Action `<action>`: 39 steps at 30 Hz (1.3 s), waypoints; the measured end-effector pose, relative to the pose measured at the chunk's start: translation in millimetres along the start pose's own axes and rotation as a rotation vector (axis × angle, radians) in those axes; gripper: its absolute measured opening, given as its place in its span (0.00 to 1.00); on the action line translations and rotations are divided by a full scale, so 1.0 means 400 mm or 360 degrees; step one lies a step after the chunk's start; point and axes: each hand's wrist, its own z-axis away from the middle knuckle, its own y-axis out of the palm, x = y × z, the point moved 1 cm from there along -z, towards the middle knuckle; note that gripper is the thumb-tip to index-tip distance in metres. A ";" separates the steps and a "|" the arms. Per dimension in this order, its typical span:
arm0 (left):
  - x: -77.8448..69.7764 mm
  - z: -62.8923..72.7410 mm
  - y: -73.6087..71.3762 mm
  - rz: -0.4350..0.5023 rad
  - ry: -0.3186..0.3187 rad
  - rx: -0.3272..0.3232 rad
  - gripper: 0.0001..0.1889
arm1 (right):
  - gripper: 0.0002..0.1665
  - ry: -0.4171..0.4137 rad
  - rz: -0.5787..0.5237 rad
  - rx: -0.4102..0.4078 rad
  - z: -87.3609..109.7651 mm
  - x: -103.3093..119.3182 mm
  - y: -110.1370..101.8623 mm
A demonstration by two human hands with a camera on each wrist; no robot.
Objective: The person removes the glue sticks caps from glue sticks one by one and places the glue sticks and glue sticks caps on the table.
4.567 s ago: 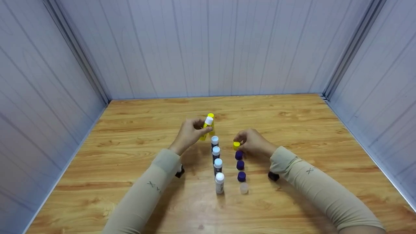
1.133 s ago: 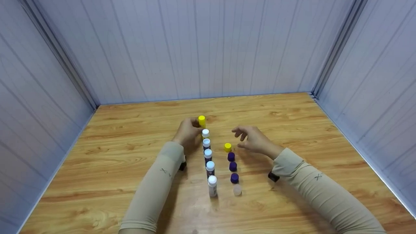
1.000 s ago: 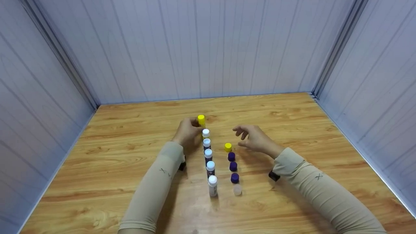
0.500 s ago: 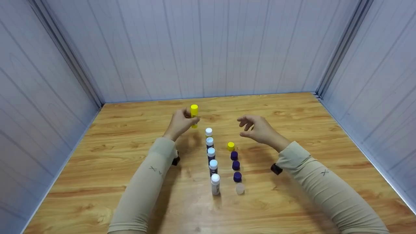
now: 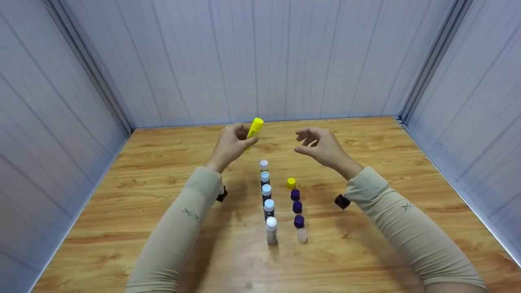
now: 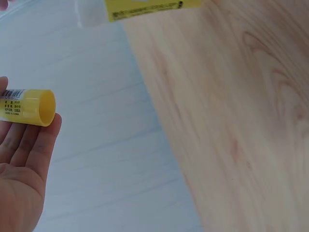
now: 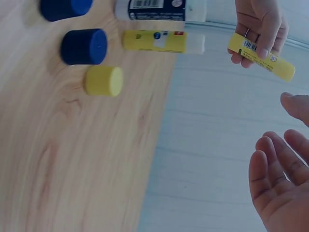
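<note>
In the head view my left hand [image 5: 231, 146] grips a yellow glue stick [image 5: 255, 127] with its yellow cap on, raised above the table and tilted slightly right. The left wrist view shows the hollow bottom end of this glue stick [image 6: 36, 107]. My right hand [image 5: 325, 148] hovers to the right with curved, parted fingers, holding nothing. Below stands a row of uncapped glue sticks: a yellow one [image 7: 154, 41] farthest away, dark-labelled ones [image 5: 266, 193] in the middle, a white one [image 5: 271, 231] nearest.
Right of the row lies a line of caps: a yellow cap [image 5: 291, 183], several dark purple caps [image 5: 297, 206] and a translucent cap [image 5: 301, 236]. The wooden table [image 5: 134, 228] is enclosed by pale panel walls [image 5: 268, 61] behind and at both sides.
The uncapped yellow glue stick now stands in the row, its cap released by my right hand. My left hand has taken and lifted the capped yellow glue stick; my right hand has risen.
</note>
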 end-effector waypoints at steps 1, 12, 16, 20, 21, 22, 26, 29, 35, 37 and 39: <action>-0.008 0.002 0.000 -0.0018 0.0016 0.0006 0.16 | 0.26 -0.0003 -0.0027 -0.0012 -0.003 0.005 0.000; -0.082 0.020 0.037 -0.0233 0.0197 0.0139 0.19 | 0.28 -0.0055 -0.0293 -0.0170 -0.022 0.045 0.029; -0.097 0.031 0.055 -0.0288 0.0297 0.0169 0.15 | 0.26 -0.0051 -0.0422 -0.0190 -0.021 0.053 0.043; -0.108 0.037 0.071 -0.0291 0.0379 0.0202 0.14 | 0.24 -0.0019 -0.0571 -0.0195 -0.019 0.058 0.055; -0.110 0.038 0.074 -0.0292 0.0396 0.0205 0.14 | 0.24 -0.0012 -0.0605 -0.0197 -0.020 0.059 0.058; -0.113 0.039 0.077 -0.0294 0.0414 0.0205 0.14 | 0.23 -0.0007 -0.0638 -0.0200 -0.019 0.061 0.060; -0.120 0.042 0.088 -0.0308 0.0460 0.0194 0.13 | 0.19 0.0007 -0.0764 -0.0235 -0.016 0.068 0.067; -0.125 0.044 0.092 -0.0317 0.0467 0.0184 0.13 | 0.17 0.0020 -0.0855 -0.0279 -0.013 0.073 0.072; -0.137 0.047 0.095 -0.0343 0.0475 0.0178 0.14 | 0.15 0.0069 -0.0970 -0.0354 -0.009 0.077 0.081; -0.140 0.047 0.096 -0.0351 0.0481 0.0177 0.14 | 0.14 0.0079 -0.0991 -0.0368 -0.008 0.077 0.082; -0.142 0.047 0.095 -0.0357 0.0489 0.0181 0.14 | 0.13 0.0074 -0.1011 -0.0368 -0.007 0.077 0.083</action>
